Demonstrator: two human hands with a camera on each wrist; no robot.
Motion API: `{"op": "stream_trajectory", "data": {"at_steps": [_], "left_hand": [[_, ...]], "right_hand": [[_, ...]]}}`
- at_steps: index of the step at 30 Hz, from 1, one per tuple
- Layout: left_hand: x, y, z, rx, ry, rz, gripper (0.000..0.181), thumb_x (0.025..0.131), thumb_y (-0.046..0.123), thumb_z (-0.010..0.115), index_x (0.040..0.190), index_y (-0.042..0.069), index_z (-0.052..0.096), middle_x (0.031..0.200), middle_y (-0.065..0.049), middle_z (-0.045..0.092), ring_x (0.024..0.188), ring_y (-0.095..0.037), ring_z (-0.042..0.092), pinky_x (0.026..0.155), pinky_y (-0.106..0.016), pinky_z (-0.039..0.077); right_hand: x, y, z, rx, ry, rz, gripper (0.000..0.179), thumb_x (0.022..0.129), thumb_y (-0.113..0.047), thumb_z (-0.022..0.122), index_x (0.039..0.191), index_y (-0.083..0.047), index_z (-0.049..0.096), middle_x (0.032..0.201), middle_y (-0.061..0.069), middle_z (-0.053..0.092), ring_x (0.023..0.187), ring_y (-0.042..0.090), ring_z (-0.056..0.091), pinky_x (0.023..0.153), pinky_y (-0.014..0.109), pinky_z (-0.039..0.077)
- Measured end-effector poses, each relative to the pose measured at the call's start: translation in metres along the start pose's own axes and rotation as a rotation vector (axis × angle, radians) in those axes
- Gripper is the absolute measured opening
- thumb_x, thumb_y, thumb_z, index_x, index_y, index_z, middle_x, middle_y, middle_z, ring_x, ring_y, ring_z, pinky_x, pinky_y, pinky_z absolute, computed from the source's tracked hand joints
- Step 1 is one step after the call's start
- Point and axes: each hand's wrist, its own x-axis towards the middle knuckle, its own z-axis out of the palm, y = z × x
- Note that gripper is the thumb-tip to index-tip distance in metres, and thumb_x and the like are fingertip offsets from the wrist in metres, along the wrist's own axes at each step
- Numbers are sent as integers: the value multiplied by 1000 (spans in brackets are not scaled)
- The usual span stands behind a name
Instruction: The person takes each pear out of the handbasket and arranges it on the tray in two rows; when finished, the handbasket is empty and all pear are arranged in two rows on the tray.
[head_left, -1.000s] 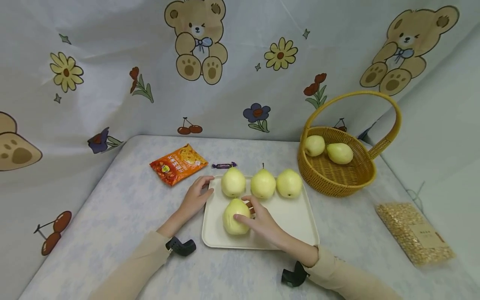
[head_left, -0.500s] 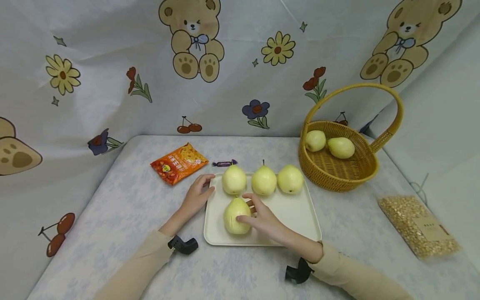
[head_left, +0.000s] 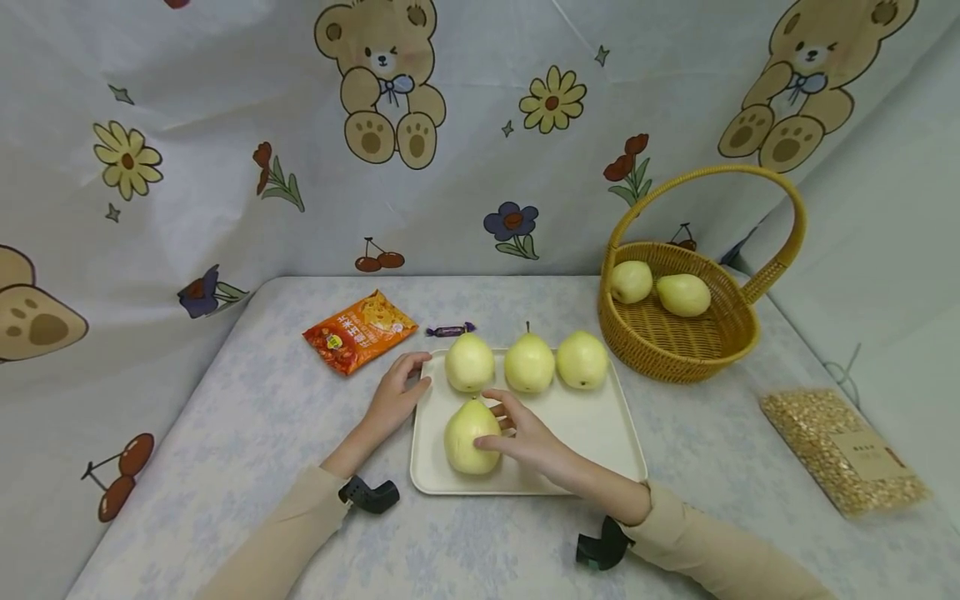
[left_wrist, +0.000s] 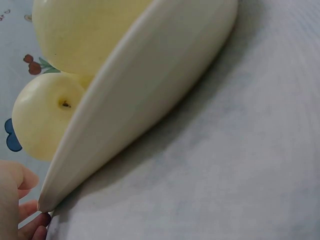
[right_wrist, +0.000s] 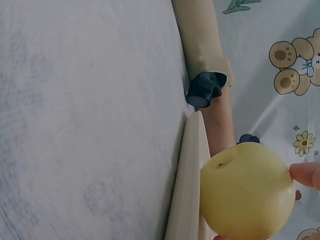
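Observation:
A pale yellow pear [head_left: 471,437] stands at the front left of the white tray [head_left: 573,433]. My right hand [head_left: 528,437] holds it from the right, thumb on the near side and fingers behind. In the right wrist view a fingertip [right_wrist: 302,173] touches the pear [right_wrist: 247,195]. My left hand [head_left: 397,390] rests at the tray's far left corner, with fingertips [left_wrist: 44,218] against the rim in the left wrist view. Three more pears line the tray's far side: a left one [head_left: 469,363], a middle one with a stem [head_left: 529,364] and a right one [head_left: 582,361].
A wicker basket [head_left: 675,367] with a tall handle holds two pears [head_left: 683,295] at the back right. An orange snack bag [head_left: 360,332] and a purple-wrapped candy [head_left: 451,330] lie behind the tray. A bag of grains [head_left: 843,450] lies at the right.
The pear at my right hand has shifted very slightly left and nearer on the tray. Both hands keep nearly the same places, and the head view has moved a little.

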Motion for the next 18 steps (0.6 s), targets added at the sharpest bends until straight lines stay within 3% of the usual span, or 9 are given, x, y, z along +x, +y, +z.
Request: {"op": "stream_trajectory", "data": {"at_steps": [8,18], "left_hand": [[0,-2,3,30,25,45,36,93,13,54,128,3,53,130,-14,53,118,-31,54,103,-48,43],[0,0,0,9,-12,-19,37,95,14,55,131,6,52,135,-12,51,124,-29,51,109,-47,40]], "right_hand": [[1,3,-2,-25,-5,-24,72,80,-22,71,142,-5,38,126,20,54,105,25,57,87,32,49],[2,4,-2,9,-38,-13,68,82,-22,70,140,-7,38,130,20,52,107,25,59,95,41,49]]}}
